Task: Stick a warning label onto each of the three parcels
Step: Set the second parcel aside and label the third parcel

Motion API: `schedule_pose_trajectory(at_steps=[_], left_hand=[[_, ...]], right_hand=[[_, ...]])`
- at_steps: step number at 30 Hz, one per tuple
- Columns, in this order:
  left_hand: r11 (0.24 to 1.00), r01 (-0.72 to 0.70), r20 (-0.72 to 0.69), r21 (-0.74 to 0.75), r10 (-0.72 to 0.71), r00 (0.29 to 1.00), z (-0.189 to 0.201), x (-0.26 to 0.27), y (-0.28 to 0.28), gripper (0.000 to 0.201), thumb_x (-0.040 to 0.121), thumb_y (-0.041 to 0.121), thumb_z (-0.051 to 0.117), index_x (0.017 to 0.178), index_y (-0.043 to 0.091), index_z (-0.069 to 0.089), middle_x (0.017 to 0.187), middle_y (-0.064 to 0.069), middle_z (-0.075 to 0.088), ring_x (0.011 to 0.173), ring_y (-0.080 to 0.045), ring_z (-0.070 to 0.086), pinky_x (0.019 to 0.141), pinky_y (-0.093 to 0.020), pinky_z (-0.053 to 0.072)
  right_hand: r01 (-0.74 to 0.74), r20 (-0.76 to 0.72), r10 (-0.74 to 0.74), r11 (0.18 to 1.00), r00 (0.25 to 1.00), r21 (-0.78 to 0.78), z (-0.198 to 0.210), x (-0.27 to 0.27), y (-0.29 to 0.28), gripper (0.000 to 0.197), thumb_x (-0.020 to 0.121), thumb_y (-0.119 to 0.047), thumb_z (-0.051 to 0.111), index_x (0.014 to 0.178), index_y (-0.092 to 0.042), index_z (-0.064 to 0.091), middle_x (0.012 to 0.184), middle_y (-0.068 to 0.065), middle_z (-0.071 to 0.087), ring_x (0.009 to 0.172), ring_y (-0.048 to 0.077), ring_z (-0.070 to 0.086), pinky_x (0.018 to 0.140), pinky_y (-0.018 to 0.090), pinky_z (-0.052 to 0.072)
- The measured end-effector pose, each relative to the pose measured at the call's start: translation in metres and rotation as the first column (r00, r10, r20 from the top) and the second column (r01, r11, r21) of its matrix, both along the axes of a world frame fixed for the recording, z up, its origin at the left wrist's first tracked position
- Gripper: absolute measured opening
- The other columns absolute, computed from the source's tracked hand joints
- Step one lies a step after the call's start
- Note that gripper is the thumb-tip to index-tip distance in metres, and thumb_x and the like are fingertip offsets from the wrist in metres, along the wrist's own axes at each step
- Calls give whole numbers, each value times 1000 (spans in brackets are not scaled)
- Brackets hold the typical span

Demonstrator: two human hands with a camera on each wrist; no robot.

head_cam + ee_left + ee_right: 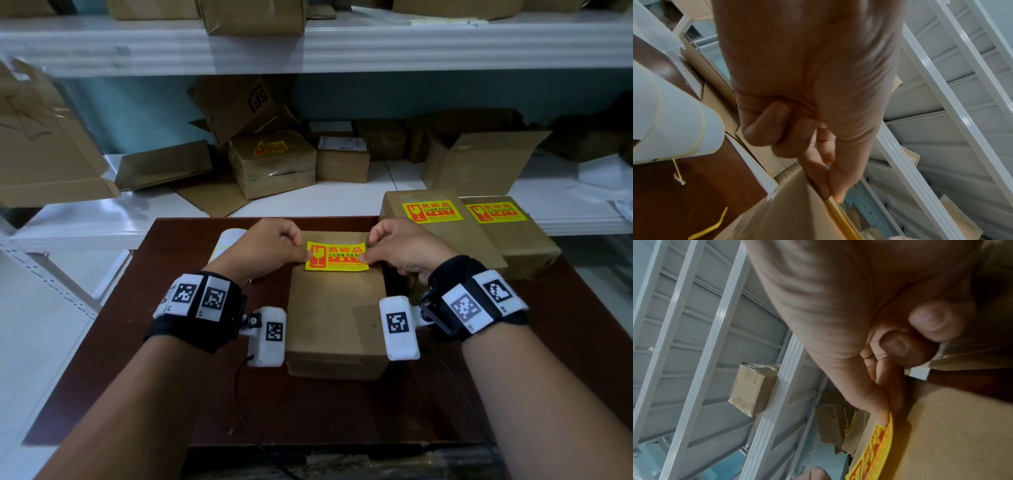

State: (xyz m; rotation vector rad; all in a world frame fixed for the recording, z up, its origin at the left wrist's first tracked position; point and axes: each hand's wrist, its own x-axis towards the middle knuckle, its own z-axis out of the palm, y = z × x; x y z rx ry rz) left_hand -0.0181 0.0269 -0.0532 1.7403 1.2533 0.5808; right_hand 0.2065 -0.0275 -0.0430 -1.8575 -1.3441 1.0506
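Both forearms reach forward over the brown parcel (337, 308). The left hand (274, 248) and right hand (400, 250) each pinch one end of the yellow label (337, 257) between thumb and forefinger.

The yellow warning label (337, 256) over the centre parcel (337, 315) reads "易碎品" beside a red broken-glass sign; its smaller lines are not fully legible. Both labelled parcels at right (432, 211) (496, 212) carry the same heading. A tilted shelf carton (239, 102) shows "SF", inverted.

Left hand (274, 247) and right hand (400, 247) face each other, fingers (818, 175) pinched.
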Motion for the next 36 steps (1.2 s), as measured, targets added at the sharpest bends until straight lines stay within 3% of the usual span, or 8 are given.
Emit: schedule_pose_trajectory(at_steps=[7, 14, 18, 25, 31, 36], left_hand=[[1000, 4, -10, -2, -4, 1000, 1, 1, -1, 25, 81, 8, 78, 72, 17, 57, 43, 13, 49, 41, 1, 40, 51, -17, 36], [1000, -10, -4, 2, 10, 1000, -1, 1, 0, 25, 78, 9, 81, 71, 19, 59, 63, -2, 58, 60, -13, 47, 57, -24, 38], [1000, -10, -20, 10, 11, 1000, -1, 2, 0, 25, 79, 9, 80, 71, 19, 59, 58, 2, 57, 52, -8, 45, 52, -18, 37], [999, -6, -40, 31, 8, 999, -2, 3, 1, 23, 78, 10, 81, 72, 19, 61, 56, 6, 58, 53, -7, 47, 59, -23, 41], [998, 2, -67, 62, 2, 998, -3, 5, 2, 24, 78, 9, 80, 70, 18, 60, 53, 8, 55, 46, -3, 43, 51, -19, 37], [997, 10, -141, 79, 1, 990, -3, 1, 2, 29, 80, 15, 79, 65, 18, 54, 37, 16, 46, 34, 1, 39, 43, -16, 30]], right_hand=[[-2, 21, 2, 1000, 1000, 6, 0, 0, 0, 28, 78, -7, 82, 80, -19, 56, 77, 4, 58, 51, 12, 40, 34, 19, 26], [-18, 46, 17, 1000, 999, 7, 0, -3, 0, 29, 77, -6, 82, 80, -18, 56, 77, 4, 58, 51, 11, 42, 31, 16, 28], [-17, 53, 16, 1000, 998, 13, 0, -4, 1, 30, 77, -4, 81, 81, -17, 55, 76, 4, 55, 51, 10, 40, 31, 14, 27], [-25, 75, 24, 1000, 997, 9, -1, -5, 2, 30, 77, -6, 82, 79, -18, 54, 69, -1, 52, 52, 9, 40, 30, 11, 26], [-31, 90, 30, 999, 995, 9, -1, -5, 3, 28, 78, -5, 81, 80, -17, 55, 68, -3, 52, 55, 8, 42, 31, 10, 27], [-6, 103, 6, 1000, 995, 2, -3, -5, 4, 29, 77, -8, 82, 83, -18, 56, 70, -1, 54, 54, 11, 43, 34, 18, 29]])
